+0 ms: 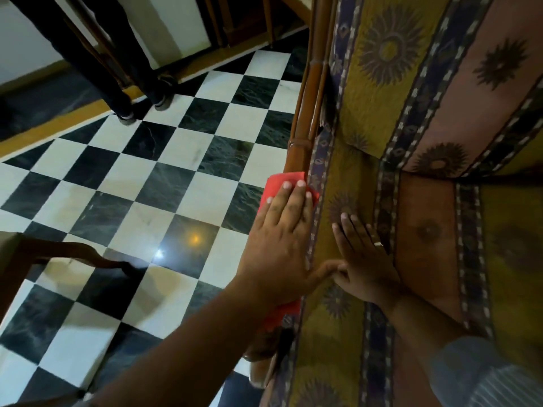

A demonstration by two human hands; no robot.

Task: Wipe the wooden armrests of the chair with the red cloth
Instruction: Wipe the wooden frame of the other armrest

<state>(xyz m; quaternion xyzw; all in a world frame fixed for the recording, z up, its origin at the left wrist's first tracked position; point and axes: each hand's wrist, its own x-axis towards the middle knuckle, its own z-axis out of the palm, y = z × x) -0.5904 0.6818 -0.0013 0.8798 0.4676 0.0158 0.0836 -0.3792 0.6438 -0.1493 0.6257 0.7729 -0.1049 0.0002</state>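
Note:
A chair with patterned yellow, purple and brown cushions fills the right side. Its left wooden armrest runs from the top down toward me. The red cloth lies on the armrest, pressed flat under my left hand, whose fingers are spread over it. A red corner also shows below my wrist. My right hand rests flat and empty on the seat cushion beside the armrest, its thumb touching my left thumb. The armrest under my left hand is hidden.
A black-and-white chequered floor lies left of the chair. A person's dark-trousered legs and shoes stand at the top left. Part of another wooden chair sits at the lower left. More wooden furniture legs stand at the top.

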